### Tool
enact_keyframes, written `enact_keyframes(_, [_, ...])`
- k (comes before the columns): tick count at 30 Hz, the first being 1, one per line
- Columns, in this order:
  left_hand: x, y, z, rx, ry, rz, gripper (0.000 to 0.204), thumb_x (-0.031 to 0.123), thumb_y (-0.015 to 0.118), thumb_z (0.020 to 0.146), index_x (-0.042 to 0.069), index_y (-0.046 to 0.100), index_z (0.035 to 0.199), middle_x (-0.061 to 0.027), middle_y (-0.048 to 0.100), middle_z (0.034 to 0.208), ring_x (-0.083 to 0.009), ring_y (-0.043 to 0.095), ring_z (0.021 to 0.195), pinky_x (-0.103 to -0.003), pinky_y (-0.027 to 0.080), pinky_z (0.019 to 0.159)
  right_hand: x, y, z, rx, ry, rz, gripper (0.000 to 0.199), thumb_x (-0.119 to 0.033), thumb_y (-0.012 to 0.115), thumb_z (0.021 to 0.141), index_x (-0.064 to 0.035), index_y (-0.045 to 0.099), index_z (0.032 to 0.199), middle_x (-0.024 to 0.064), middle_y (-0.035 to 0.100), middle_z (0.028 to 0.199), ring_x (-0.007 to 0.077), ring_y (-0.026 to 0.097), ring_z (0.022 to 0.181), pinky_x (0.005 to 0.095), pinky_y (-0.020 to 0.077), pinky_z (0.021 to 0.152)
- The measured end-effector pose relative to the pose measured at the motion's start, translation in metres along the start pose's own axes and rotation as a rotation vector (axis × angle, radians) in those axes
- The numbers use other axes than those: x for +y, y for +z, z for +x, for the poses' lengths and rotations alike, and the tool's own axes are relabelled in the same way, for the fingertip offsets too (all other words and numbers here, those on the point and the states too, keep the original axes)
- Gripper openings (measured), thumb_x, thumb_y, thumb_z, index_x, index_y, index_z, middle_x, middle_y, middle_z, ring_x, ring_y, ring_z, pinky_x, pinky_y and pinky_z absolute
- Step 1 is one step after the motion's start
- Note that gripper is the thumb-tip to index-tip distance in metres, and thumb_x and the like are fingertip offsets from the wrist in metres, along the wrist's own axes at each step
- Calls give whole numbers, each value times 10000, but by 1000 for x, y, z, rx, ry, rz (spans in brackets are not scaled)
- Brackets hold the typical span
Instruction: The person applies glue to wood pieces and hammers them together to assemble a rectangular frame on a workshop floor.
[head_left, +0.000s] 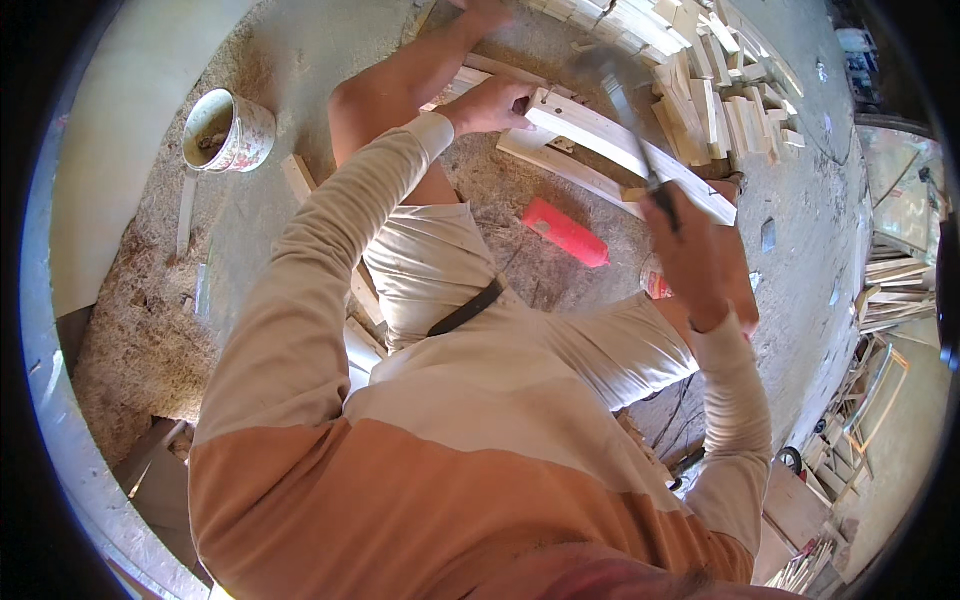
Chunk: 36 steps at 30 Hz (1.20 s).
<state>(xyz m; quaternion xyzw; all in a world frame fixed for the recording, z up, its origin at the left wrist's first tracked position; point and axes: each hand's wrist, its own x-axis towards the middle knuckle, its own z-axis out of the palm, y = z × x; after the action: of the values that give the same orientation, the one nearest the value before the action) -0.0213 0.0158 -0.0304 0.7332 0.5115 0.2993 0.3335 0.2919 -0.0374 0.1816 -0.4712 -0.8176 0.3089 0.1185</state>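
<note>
My left hand (490, 103) presses down on the near end of a pale wooden slat (625, 150) that lies on the sawdust-covered floor, fingers pinched at its end, possibly on a nail too small to make out. My right hand (690, 245) is raised and shut on the dark handle of a hammer (625, 95); its blurred metal head hangs above the slat. A second slat (560, 165) lies under and beside the first. My bare leg (420, 70) stretches forward next to the left hand.
A heap of short pale wood offcuts (700, 70) lies beyond the slats. A red tool (565, 233) rests on the floor near my knee. A white patterned bucket (228, 132) stands at the left. More wooden pieces (890, 290) are stacked at the right.
</note>
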Motion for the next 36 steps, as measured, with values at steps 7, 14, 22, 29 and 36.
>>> enact_keyframes(7, [-1,7,-2,-25,-35,-61,531,149,768,799,29,584,1282,-187,704,1049,-277,710,922,-366,550,845,-32,-63,20,219,-28,422,173,-173,665,964,-33,612,1049,-49,498,648,16,398,520,215,303,464])
enact_keyframes(14, [3,14,-4,28,-15,-68,568,153,748,803,37,534,1316,-203,664,1150,-309,655,1078,-392,509,930,-6,-33,25,85,107,665,132,-105,684,927,-14,607,984,-35,502,648,42,424,497,219,348,445])
enact_keyframes(22, [35,-3,0,-11,-124,-135,640,283,827,759,6,562,1272,-203,662,1082,-283,638,961,-385,490,872,1,-20,68,-262,334,445,234,-264,617,989,-58,545,904,-39,422,620,49,393,477,237,330,402])
enact_keyframes(29, [18,11,0,68,-4,-226,596,297,851,740,11,630,1214,-137,658,869,-223,607,791,-355,483,756,-11,-21,129,-567,370,242,267,-309,598,994,-114,484,852,-69,379,640,36,341,469,224,297,399])
enact_keyframes(36, [23,6,0,-11,-55,-199,510,280,845,744,15,642,1129,-110,658,855,-202,582,758,-343,469,712,-15,-28,158,-736,368,128,266,-322,603,989,-123,493,852,-74,373,651,27,312,479,217,247,399])
